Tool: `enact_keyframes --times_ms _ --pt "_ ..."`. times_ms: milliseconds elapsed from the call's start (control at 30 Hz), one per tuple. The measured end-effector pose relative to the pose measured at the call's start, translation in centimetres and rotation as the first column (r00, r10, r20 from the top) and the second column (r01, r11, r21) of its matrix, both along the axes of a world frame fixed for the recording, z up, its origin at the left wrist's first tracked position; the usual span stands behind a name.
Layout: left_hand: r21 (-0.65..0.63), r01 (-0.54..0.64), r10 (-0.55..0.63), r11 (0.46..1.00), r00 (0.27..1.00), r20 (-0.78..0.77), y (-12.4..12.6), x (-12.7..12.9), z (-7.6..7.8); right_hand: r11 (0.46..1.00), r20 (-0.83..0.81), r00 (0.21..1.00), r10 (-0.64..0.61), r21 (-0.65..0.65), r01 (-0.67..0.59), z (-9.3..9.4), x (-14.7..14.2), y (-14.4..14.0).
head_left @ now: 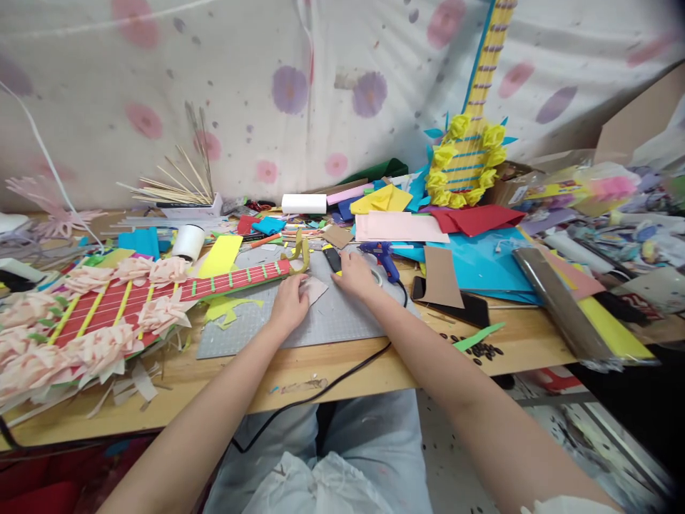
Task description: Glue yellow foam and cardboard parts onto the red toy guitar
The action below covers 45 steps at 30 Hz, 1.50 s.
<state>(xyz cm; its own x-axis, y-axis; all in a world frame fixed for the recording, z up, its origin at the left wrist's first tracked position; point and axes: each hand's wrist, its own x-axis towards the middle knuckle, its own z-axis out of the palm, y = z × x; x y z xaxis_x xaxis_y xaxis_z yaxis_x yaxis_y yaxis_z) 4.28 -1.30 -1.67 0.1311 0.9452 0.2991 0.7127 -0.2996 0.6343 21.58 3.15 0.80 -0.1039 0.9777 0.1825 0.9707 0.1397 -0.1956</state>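
Left hand (pixel 290 305) at pale paper's (pixel 317 288) 8 o'clock, pinch unclear; right hand (pixel 355 275) at 2, fingertips by cutter (pixel 332 258) at 1, grip unclear. Best keep paper flat on mat (pixel 235 339).

Pale blue trousers (pixel 393 446), crumpled whitish top (pixel 326 489), pale sleeve edge (pixel 570 505), bare forearms (pixel 227 403)

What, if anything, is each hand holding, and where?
The left hand seems to hold pale paper by its left edge; the right hand is at the cutter, near end, grip unclear.
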Motion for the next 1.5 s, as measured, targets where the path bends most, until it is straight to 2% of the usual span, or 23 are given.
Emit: enact_keyframes --times_ms 100,200,333,400,500,567,633,700,767,867,967,1067,1133,1167,1233,1267,1300,1367,1500 --pt "0.027 0.024 -0.022 0.999 0.996 -0.082 -0.5 -0.7 0.1 0.997 -0.064 0.996 -0.057 -0.059 0.053 0.7 0.5 0.7" --pt "0.022 0.088 -0.082 0.996 0.981 -0.174 -0.9 -1.2 0.1 0.985 -0.274 0.955 -0.117 -0.153 0.077 1.9 1.9 0.5" --pt "0.021 0.054 -0.048 0.998 0.977 -0.210 -1.0 -1.1 -0.2 0.943 -0.633 0.765 -0.117 -0.313 -0.115 2.7 3.9 -1.3" --pt "0.020 0.015 -0.011 1.000 0.979 -0.206 -1.0 -0.9 -0.2 0.924 -0.698 0.709 -0.100 -0.330 -0.195 2.5 4.7 -2.4" --pt "0.021 -0.003 0.006 1.000 0.985 -0.173 -1.0 -0.9 0.1 0.931 -0.620 0.784 -0.032 -0.303 -0.202 1.6 5.6 -3.3" --pt "0.046 0.007 -0.002 0.999 0.994 -0.113 -1.1 -1.2 0.5 0.964 -0.525 0.850 0.027 -0.211 -0.162 0.9 5.8 -3.3" --pt "0.103 0.014 -0.012 0.995 1.000 -0.012 -1.2 -1.9 1.2 0.986 -0.442 0.893 0.079 -0.100 -0.137 0.5 5.6 -3.1" --pt "0.161 -0.030 0.007 0.987 0.989 0.146 -1.0 -2.8 1.8 0.990 -0.375 0.920 0.112 -0.032 -0.134 0.2 5.2 -3.0" --pt "0.154 -0.140 0.076 0.978 0.929 0.361 -0.5 -3.8 2.5 0.993 -0.305 0.945 0.117 0.002 -0.122 -0.1 4.5 -3.0" --pt "0.049 -0.251 0.162 0.967 0.751 0.640 0.8 -4.9 3.6 0.995 -0.187 0.977 0.097 0.029 -0.093 -0.6 3.5 -3.2" --pt "-0.048 -0.196 0.164 0.979 0.637 0.753 2.2 -5.4 4.7 0.995 -0.142 0.985 0.093 0.037 -0.089 -0.8 3.0 -3.3" --pt "-0.106 -0.109 0.150 0.988 0.598 0.787 3.4 -5.5 5.6 0.994 -0.262 0.963 0.058 0.102 -0.033 0.5 2.6 -2.8" --pt "-0.063 -0.103 0.115 0.993 0.635 0.764 4.0 -5.4 5.8 0.992 -0.441 0.897 0.028 0.120 0.027 2.5 2.1 -2.1" --pt "-0.019 -0.109 0.089 0.994 0.680 0.728 4.2 -5.4 5.8 0.995 -0.555 0.832 0.010 0.087 0.046 3.8 1.6 -1.7" --pt "0.080 -0.118 0.045 0.990 0.789 0.612 4.4 -5.3 5.6 0.998 -0.706 0.707 0.036 0.055 0.004 6.5 0.4 -0.8" --pt "0.124 -0.119 0.032 0.985 0.835 0.549 4.4 -5.2 5.5 0.998 -0.740 0.670 0.057 0.040 -0.041 7.7 -0.4 -0.3" --pt "0.164 -0.120 0.025 0.979 0.870 0.492 4.4 -5.1 5.3 0.997 -0.747 0.661 0.067 0.023 -0.076 8.8 -1.3 0.3" --pt "0.235 -0.131 0.024 0.963 0.912 0.409 4.1 -4.7 4.9 0.995 -0.696 0.713 0.080 0.008 -0.103 10.2 -3.1 1.5" --pt "0.344 -0.140 0.037 0.928 0.956 0.291 3.7 -4.2 4.6 0.984 -0.523 0.851 0.040 -0.129 -0.125 10.8 -5.9 3.9"
